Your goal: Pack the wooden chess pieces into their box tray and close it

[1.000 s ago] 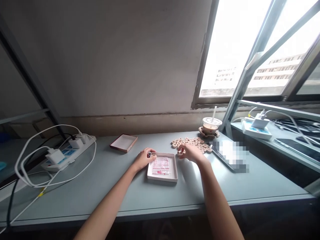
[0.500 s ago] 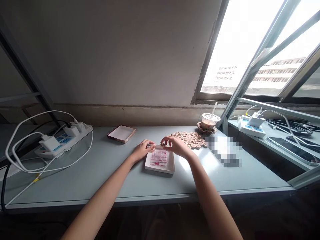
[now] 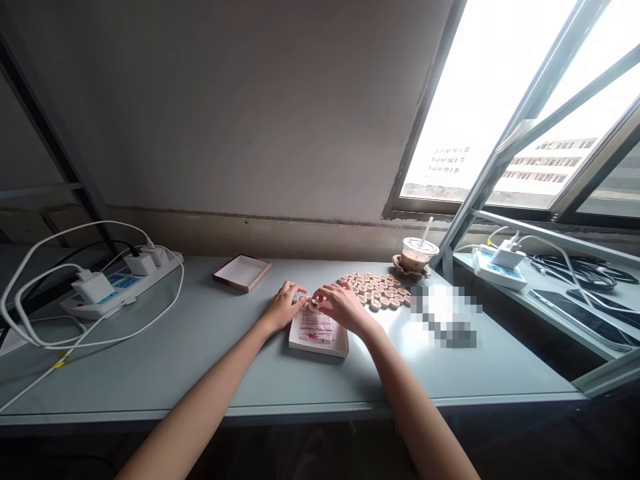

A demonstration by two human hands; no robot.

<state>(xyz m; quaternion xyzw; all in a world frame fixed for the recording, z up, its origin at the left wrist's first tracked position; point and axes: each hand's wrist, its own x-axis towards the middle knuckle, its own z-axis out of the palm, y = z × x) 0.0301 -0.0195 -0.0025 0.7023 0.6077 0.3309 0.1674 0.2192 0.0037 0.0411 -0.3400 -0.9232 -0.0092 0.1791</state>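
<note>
**Wooden disc [image 3: 313,305] held at far edge of open box [image 3: 318,350]**

Apparently it is pinched by the right hand [image 3: 345,307]; the left hand [image 3: 286,308] is set close beside, its grip impossible to tell! Placing seems in hand; gentle lowering and release are called for.

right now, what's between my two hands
In the head view, at least one round wooden piece shows between the left hand and the right hand, at the shallow box's far side.
</note>
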